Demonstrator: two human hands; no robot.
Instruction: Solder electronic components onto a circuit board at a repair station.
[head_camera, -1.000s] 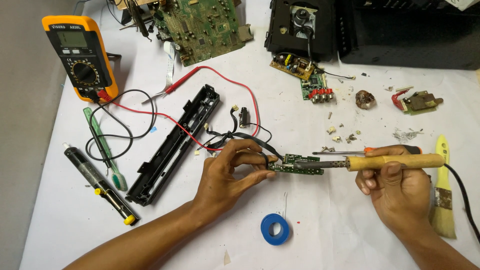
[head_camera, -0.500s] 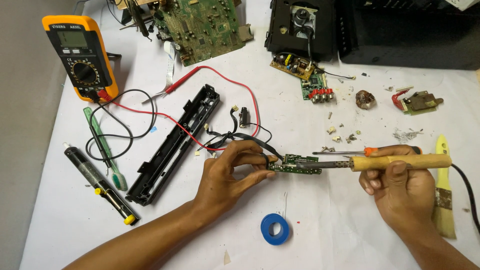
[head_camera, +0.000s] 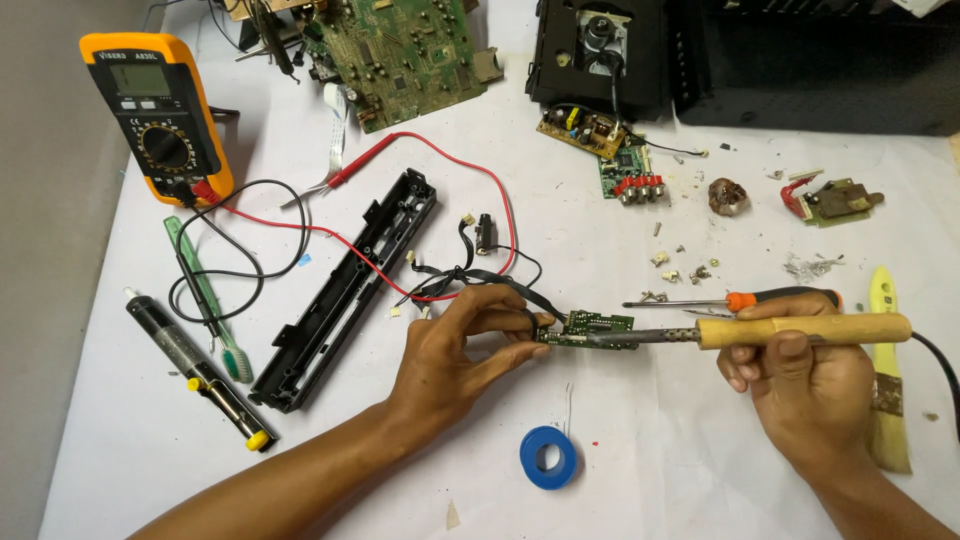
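Holding a small green circuit board (head_camera: 590, 328) just above the white worktop (head_camera: 640, 460), my left hand (head_camera: 455, 350) has its thumb and fingertips clamped on the board's left end, where black wires (head_camera: 470, 275) run off toward the far left. My right hand (head_camera: 800, 375) is closed around the wooden handle of a soldering iron (head_camera: 800, 330), which lies level and points left, its metal tip touching the board's right part. The iron's black cord (head_camera: 940, 365) leaves the handle on the right.

Just beyond the iron lies a screwdriver with an orange and black grip (head_camera: 740, 299), and right of my right hand a yellow-handled brush (head_camera: 885, 380) lies on the worktop. Near me, between my two forearms, sits a blue roll of tape (head_camera: 548, 457).

To the left, a long black plastic housing (head_camera: 345, 290) lies slantwise, with a green toothbrush (head_camera: 205, 300) and a black desoldering pump with a yellow end (head_camera: 195, 365) further left. At the far left stands an orange multimeter (head_camera: 155, 115) with red and black leads (head_camera: 440, 150) looping across the worktop. A large green circuit board (head_camera: 405, 55) and a black disc-drive unit (head_camera: 600, 50) lie at the far edge, with smaller boards (head_camera: 610, 150) and loose screws (head_camera: 680, 268) nearer.
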